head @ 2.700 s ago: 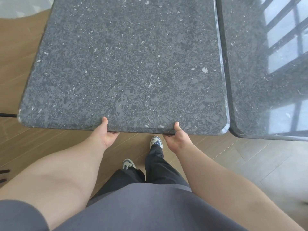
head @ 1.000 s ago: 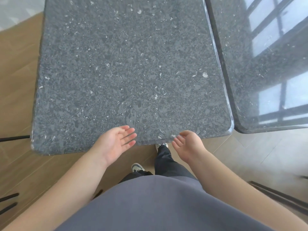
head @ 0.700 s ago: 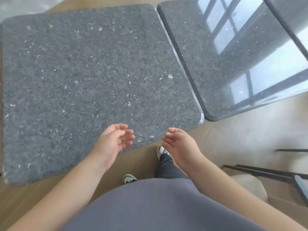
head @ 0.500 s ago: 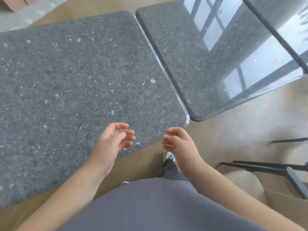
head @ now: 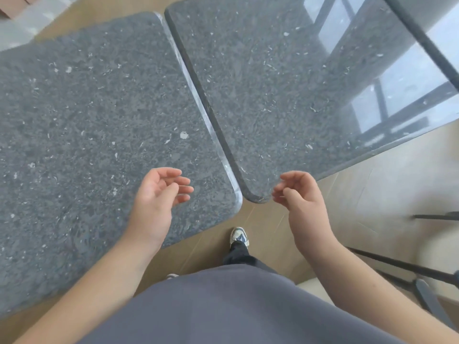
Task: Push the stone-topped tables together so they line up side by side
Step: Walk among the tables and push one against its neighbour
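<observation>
Two dark grey speckled stone-topped tables stand side by side with only a thin seam between their long edges. The left table (head: 94, 125) fills the left half of the view; the right table (head: 293, 100) shines with window reflections. Its near corner sits slightly farther from me than the left table's corner. My left hand (head: 155, 204) hovers over the left table's near right part, fingers loosely curled, holding nothing. My right hand (head: 301, 197) hangs just right of the right table's near corner, fingers loosely bent, empty.
Wooden floor (head: 268, 227) runs under the tables, with pale tiles to the right. My shoe (head: 239, 235) stands below the two corners. Black metal chair legs (head: 407, 266) and a pale seat edge (head: 313, 286) lie at the lower right.
Both hands let go of the left table's near edge and lifted off it. The view has swung right, so the seam and the right table now sit in the middle.
</observation>
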A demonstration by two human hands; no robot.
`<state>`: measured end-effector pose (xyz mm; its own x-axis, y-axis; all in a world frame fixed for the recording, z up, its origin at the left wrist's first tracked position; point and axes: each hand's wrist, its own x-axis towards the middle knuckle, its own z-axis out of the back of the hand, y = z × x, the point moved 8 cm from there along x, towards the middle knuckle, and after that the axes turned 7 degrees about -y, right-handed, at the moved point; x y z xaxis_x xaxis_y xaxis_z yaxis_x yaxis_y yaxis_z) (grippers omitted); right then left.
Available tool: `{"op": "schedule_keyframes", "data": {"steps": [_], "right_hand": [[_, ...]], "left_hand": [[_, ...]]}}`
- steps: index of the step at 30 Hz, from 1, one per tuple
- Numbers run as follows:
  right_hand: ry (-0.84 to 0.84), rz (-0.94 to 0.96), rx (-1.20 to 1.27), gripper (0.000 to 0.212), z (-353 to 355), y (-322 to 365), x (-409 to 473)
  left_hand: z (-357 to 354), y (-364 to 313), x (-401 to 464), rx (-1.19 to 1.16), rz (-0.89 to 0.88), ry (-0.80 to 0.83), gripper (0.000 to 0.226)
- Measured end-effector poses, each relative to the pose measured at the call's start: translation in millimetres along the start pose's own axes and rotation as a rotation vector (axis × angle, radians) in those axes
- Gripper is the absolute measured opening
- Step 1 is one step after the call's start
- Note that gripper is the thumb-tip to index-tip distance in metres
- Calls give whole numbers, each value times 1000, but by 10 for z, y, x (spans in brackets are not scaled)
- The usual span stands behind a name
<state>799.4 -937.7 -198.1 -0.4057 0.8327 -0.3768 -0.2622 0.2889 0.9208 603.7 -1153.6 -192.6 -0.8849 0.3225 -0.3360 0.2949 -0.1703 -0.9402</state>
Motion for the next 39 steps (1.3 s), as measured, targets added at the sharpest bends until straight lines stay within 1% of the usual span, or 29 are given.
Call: {"op": "schedule_keyframes", "data": {"steps": [3, 6, 12, 15, 19, 21, 24, 31, 35, 39], "right_hand": [[52, 9, 35, 32, -53, 92, 175], [104, 26, 79, 30, -220, 221, 240], [188, 109, 146, 33, -592, 640, 213], [217, 148, 182, 37, -766, 905, 140], [307, 216, 191, 36, -1027, 1258, -10], [356, 241, 198, 35, -1157, 1371, -105], [429, 241, 198, 35, -1375, 1426, -250], [587, 220, 138, 36, -2113, 1298, -684], [669, 223, 82, 37, -2669, 1155, -1136], [767, 249, -1, 37, -3341, 890, -1780]], "left_hand": [[11, -116, 51, -38, -25, -63, 24], [99, -255, 85, -47, -58, -117, 30], [188, -582, 143, -77, -135, -146, 25], [265, -840, 136, -115, -199, -161, 24], [407, -1178, 84, -126, -299, -176, 22], [491, -1269, 44, -116, -336, -181, 22], [698, -1260, -45, -147, -339, -233, 21], [1618, -984, -345, -220, -316, -438, 20], [2368, -828, -567, -268, -320, -550, 20], [3266, -608, -800, -279, -318, -625, 22]]}}
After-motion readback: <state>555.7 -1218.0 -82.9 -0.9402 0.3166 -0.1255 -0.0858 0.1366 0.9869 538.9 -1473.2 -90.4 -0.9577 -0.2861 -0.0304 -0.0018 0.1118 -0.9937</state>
